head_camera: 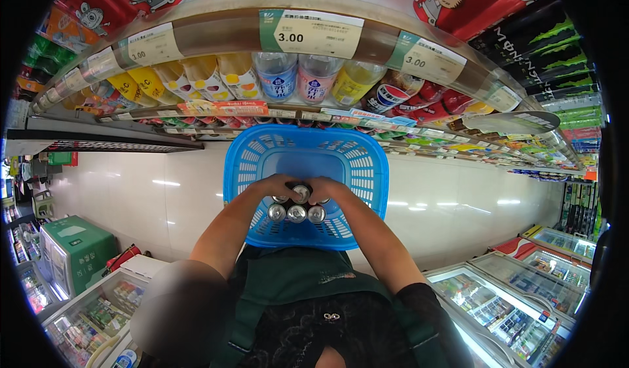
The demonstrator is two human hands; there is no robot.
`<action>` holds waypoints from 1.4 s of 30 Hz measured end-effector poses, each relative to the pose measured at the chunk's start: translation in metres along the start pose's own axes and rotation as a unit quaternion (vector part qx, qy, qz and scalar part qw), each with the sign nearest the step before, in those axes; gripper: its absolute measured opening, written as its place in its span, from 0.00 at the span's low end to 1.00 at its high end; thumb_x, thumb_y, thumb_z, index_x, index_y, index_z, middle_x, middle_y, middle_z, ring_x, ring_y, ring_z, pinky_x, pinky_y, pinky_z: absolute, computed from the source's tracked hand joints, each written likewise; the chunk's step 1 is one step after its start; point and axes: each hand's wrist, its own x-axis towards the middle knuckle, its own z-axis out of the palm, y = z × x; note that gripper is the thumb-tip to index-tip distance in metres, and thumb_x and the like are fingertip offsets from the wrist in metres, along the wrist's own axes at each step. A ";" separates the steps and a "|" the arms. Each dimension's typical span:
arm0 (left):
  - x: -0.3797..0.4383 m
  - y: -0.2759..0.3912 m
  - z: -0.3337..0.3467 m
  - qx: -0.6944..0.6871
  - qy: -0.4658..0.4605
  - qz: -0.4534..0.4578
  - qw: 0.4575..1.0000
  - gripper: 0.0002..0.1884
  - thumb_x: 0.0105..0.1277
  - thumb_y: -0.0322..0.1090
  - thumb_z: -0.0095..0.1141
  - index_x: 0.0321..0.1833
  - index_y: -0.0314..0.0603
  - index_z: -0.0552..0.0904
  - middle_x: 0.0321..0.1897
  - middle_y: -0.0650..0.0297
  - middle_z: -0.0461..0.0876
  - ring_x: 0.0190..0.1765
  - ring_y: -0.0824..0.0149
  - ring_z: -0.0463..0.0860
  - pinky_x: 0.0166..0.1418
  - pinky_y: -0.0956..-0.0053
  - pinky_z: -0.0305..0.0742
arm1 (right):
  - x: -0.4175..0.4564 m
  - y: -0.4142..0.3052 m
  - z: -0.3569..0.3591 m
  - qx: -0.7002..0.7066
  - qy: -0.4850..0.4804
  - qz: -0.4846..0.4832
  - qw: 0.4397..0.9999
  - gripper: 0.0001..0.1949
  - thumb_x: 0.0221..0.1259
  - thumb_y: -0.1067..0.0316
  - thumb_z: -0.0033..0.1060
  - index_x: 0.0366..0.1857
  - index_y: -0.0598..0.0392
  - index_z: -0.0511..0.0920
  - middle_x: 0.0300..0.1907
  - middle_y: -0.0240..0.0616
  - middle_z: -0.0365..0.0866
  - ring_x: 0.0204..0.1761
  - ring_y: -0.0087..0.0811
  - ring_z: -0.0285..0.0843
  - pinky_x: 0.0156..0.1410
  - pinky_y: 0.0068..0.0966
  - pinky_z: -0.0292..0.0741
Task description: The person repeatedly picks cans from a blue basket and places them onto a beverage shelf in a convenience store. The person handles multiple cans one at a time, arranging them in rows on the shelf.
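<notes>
A blue plastic shopping basket (378, 171) with slotted walls is in front of my body. Several drink cans stand upright in it, their silver tops facing me. The row closest to me has three, one being a can (296, 214) in its middle. Behind that row, my left hand (279, 186) and my right hand (324, 188) close from either side around a dark-sided can (300, 194), whose top sits higher than its neighbours. My fingers partly cover the cans to its left and right. Whether its base touches the basket floor is hidden.
Beyond the basket rises a drinks shelf with a price rail (221, 29), bottled drinks (275, 80) and lower tiers. Monster cans (535, 49) stand at right. Glass-topped freezers (501, 309) and a green cabinet (78, 250) flank me on the tiled floor (442, 191).
</notes>
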 end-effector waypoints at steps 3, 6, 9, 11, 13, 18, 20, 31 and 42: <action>0.000 -0.006 0.003 0.002 -0.006 0.004 1.000 0.39 0.58 0.47 0.75 0.74 0.50 0.76 0.67 0.58 0.81 0.68 0.57 0.79 0.73 0.62 0.71 | -0.007 -0.004 0.004 0.016 -0.003 -0.001 1.000 0.44 0.41 0.58 0.78 0.72 0.46 0.72 0.58 0.48 0.85 0.57 0.47 0.84 0.60 0.41 0.81; 0.006 -0.013 0.006 -0.001 -0.009 0.006 1.000 0.40 0.56 0.50 0.76 0.73 0.49 0.77 0.65 0.57 0.81 0.67 0.56 0.80 0.72 0.62 0.73 | -0.014 -0.009 0.005 0.016 -0.004 -0.004 1.000 0.46 0.40 0.58 0.79 0.73 0.48 0.70 0.58 0.47 0.85 0.58 0.48 0.84 0.62 0.41 0.80; 0.009 -0.009 0.008 0.014 -0.010 0.000 1.000 0.41 0.55 0.53 0.77 0.72 0.49 0.77 0.65 0.56 0.81 0.66 0.55 0.80 0.71 0.62 0.74 | -0.012 -0.005 0.005 0.021 -0.018 -0.032 0.999 0.48 0.40 0.55 0.81 0.74 0.49 0.68 0.59 0.50 0.84 0.59 0.48 0.83 0.63 0.40 0.79; 0.008 -0.007 0.009 0.038 0.005 0.001 0.999 0.42 0.56 0.54 0.76 0.72 0.47 0.76 0.66 0.54 0.81 0.67 0.54 0.80 0.71 0.61 0.73 | -0.012 0.001 0.006 0.034 -0.005 -0.030 0.999 0.49 0.39 0.54 0.82 0.75 0.49 0.67 0.61 0.53 0.81 0.60 0.50 0.81 0.64 0.40 0.79; 0.009 -0.011 0.010 0.071 0.038 0.007 0.997 0.42 0.58 0.56 0.75 0.73 0.43 0.75 0.67 0.51 0.79 0.69 0.54 0.79 0.72 0.61 0.72 | -0.021 -0.003 0.005 0.050 0.034 -0.003 0.998 0.50 0.40 0.53 0.82 0.75 0.50 0.67 0.64 0.56 0.78 0.62 0.51 0.79 0.64 0.39 0.78; -0.003 -0.003 0.004 0.145 0.092 0.121 0.978 0.42 0.59 0.59 0.72 0.72 0.40 0.75 0.67 0.46 0.77 0.68 0.47 0.78 0.71 0.59 0.72 | -0.031 -0.005 -0.001 0.026 0.095 -0.084 0.992 0.49 0.44 0.52 0.79 0.76 0.52 0.65 0.66 0.58 0.74 0.64 0.55 0.77 0.67 0.41 0.76; -0.020 0.012 0.002 0.205 0.129 0.146 0.959 0.41 0.60 0.59 0.70 0.71 0.40 0.76 0.67 0.45 0.77 0.67 0.44 0.77 0.71 0.58 0.72 | -0.039 -0.012 -0.001 -0.052 0.184 -0.109 0.976 0.45 0.47 0.53 0.76 0.74 0.54 0.67 0.64 0.58 0.76 0.63 0.56 0.77 0.66 0.42 0.76; -0.252 0.224 -0.039 0.385 0.317 0.293 0.816 0.22 0.60 0.38 0.66 0.56 0.37 0.81 0.55 0.48 0.82 0.64 0.44 0.77 0.71 0.55 0.70 | -0.243 -0.203 -0.107 -0.100 0.508 -0.305 0.799 0.13 0.58 0.68 0.59 0.45 0.59 0.79 0.44 0.55 0.85 0.47 0.58 0.83 0.51 0.51 0.79; -0.357 0.377 -0.123 0.582 0.726 0.209 0.301 0.28 0.57 0.40 0.70 0.62 0.40 0.81 0.67 0.59 0.77 0.77 0.56 0.65 0.83 0.43 0.46 | -0.334 -0.358 -0.288 -0.222 0.764 -0.159 0.584 0.29 0.58 0.67 0.59 0.68 0.48 0.70 0.43 0.49 0.88 0.42 0.52 0.88 0.44 0.46 0.83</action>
